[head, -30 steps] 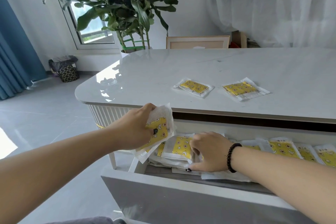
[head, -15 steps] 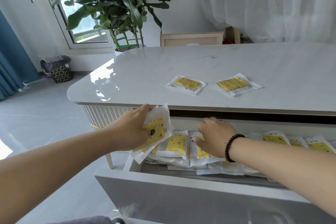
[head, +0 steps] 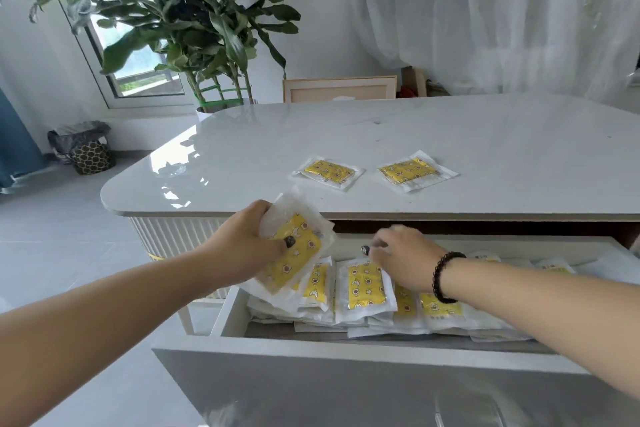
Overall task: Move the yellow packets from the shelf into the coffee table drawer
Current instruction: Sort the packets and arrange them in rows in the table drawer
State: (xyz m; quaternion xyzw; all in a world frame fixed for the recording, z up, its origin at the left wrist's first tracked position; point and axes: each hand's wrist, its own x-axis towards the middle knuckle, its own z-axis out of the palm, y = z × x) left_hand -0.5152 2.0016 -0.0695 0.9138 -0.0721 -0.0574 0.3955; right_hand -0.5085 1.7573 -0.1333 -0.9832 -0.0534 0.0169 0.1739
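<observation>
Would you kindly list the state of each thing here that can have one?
drawer: pulled open, holding many yellow packets.
left hand: gripping a stack of packets above the drawer's left end.
right hand: above the packets in the drawer, fingers blurred, grip unclear.
two packets on the tabletop: lying flat, untouched.

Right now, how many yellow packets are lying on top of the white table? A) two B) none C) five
A: two packets lie side by side on the tabletop; the rest are in the open drawer or the left hand.
</observation>
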